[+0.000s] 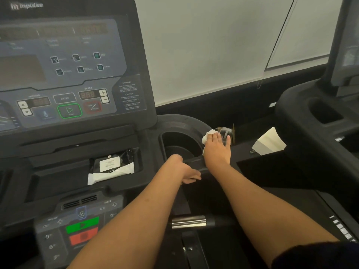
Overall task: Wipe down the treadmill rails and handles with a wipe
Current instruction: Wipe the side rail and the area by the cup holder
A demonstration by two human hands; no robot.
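My right hand (pixel 216 147) lies flat on a white wipe (pixel 207 135), pressing it against the black rim of the treadmill's right cup holder (pixel 180 144). Most of the wipe is hidden under the palm. My left hand (pixel 184 170) grips the black handle bar (pixel 196 163) just below the cup holder, fingers curled over it. A silver pulse-sensor grip (pixel 188 221) sits on the lower handle between my forearms.
A black packet of wipes (pixel 111 166) with a white sheet sticking out lies in the console tray. The control console (pixel 66 78) fills the left. A white folded paper (pixel 269 142) and a neighbouring treadmill (pixel 318 121) are on the right.
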